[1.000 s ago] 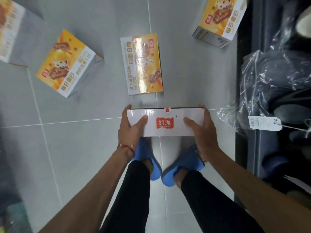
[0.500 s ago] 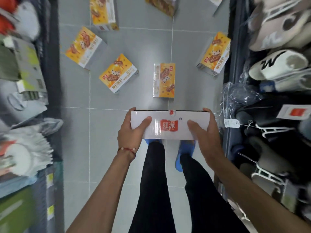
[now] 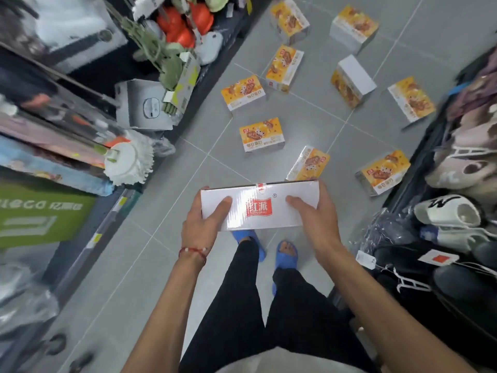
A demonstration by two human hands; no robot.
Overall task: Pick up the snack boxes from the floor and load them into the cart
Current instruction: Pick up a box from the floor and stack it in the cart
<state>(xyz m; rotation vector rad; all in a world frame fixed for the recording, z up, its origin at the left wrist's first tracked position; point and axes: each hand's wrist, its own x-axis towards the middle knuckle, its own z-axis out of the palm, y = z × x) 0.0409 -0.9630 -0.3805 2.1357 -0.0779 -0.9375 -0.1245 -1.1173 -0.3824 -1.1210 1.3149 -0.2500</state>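
The box is off the floor, held level above the person's feet. The left hand clasps its left end and the right hand its right end. Each thumb lies across the white near face, and the fingers wrap round the far side, mostly hidden. The box looks like stiff card: its edges run straight and nothing bows between the two grips. It is probably light, since the thumbs only rest on the face rather than dig in. The face shines with glare, which suggests a film wrap, so the surface is likely slick. The hold depends on pressing in from both ends, not on friction. The short ends are therefore the sensible places to hold it, with fingers hooked under an edge, and a hard squeeze on the broad faces could dent them. Several loose boxes of the same kind lie scattered on the floor ahead, most well apart and some tipped on edge; each should take the same end-to-end hold. The cart is not in view, so where this box has to go cannot be told.
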